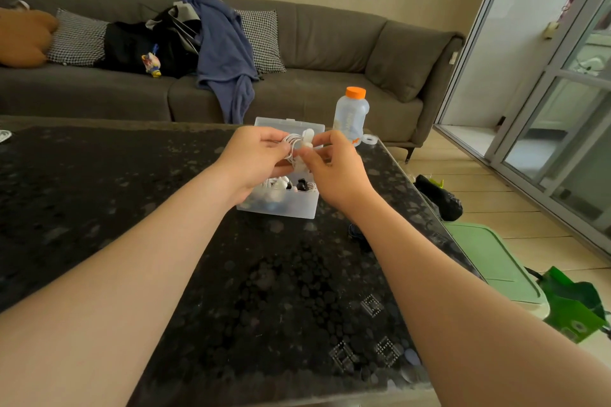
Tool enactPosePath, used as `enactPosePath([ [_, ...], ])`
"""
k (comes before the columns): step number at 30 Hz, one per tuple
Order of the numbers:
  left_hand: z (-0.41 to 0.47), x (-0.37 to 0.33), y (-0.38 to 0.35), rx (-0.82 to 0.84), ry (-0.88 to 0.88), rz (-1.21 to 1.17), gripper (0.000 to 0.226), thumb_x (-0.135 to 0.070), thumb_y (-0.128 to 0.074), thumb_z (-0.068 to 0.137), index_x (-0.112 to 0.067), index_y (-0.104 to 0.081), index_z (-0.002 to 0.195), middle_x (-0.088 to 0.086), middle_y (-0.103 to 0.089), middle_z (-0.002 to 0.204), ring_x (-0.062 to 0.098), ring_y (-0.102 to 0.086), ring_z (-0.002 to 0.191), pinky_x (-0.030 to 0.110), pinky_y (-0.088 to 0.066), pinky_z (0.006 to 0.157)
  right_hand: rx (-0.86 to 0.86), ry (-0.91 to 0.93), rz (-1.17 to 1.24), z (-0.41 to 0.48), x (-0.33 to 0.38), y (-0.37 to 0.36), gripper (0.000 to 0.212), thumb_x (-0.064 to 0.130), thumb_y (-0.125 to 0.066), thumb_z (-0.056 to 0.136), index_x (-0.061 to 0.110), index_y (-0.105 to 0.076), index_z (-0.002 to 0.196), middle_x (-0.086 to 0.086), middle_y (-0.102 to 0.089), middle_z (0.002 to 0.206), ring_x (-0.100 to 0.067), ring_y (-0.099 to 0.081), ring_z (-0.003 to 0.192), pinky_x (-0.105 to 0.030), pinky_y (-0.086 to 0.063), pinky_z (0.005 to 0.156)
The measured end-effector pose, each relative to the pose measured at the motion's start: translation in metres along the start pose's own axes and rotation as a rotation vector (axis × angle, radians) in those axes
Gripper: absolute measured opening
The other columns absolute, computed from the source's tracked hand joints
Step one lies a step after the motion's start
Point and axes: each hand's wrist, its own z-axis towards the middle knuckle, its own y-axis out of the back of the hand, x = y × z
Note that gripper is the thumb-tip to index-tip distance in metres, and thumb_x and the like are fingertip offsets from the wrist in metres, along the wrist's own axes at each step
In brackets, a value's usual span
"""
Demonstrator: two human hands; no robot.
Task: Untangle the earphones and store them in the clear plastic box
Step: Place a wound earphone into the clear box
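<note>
Centrally, both hands meet just above the clear plastic box (281,206) on the dark table (132,175). The left hand (254,158) curls its fingers round a coil of white earphones (293,141). The right hand (334,172) pinches the same cable between thumb and forefinger. Beneath the fingers the box lies open, holding small white and black items. Beyond the right fingertips stands an orange-capped bottle (351,116).
</note>
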Motion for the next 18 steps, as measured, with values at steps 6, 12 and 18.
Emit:
enactPosePath([
  [6, 0.025, 0.018, -0.002, -0.125, -0.074, 0.150, 0.009, -0.016, -0.064, 0.106, -0.022, -0.070, 0.108, 0.006, -0.077, 0.107, 0.018, -0.077, 0.096, 0.038, -0.066, 0.086, -0.060, -0.087, 0.003, 0.024, 0.001, -0.019, 0.028, 0.040, -0.072, 0.098, 0.023, -0.058, 0.115, -0.007, -0.070, 0.108, -0.023, -0.075, 0.086, -0.040, -0.066, 0.074],
  [12, 0.037, 0.029, -0.006, -0.059, -0.160, 0.697, 0.027, -0.012, -0.054, 0.109, -0.017, -0.078, 0.118, 0.003, -0.074, 0.104, 0.016, -0.068, 0.094, 0.028, -0.051, 0.083, -0.048, -0.172, -0.218, 0.039, -0.011, -0.028, 0.035, 0.041, -0.077, 0.093, 0.008, -0.067, 0.101, 0.001, -0.061, 0.082, -0.015, -0.063, 0.072, -0.019, -0.051, 0.056],
  [18, 0.049, 0.044, -0.005, -0.003, -0.065, 1.082, 0.022, -0.025, -0.056, 0.109, -0.022, -0.074, 0.120, 0.004, -0.069, 0.109, 0.027, -0.060, 0.108, 0.046, -0.046, 0.099, 0.053, -0.176, -0.563, 0.045, -0.006, -0.049, 0.028, 0.034, -0.073, 0.092, 0.012, -0.058, 0.100, -0.011, -0.065, 0.103, -0.032, -0.066, 0.101, -0.039, -0.054, 0.082],
])
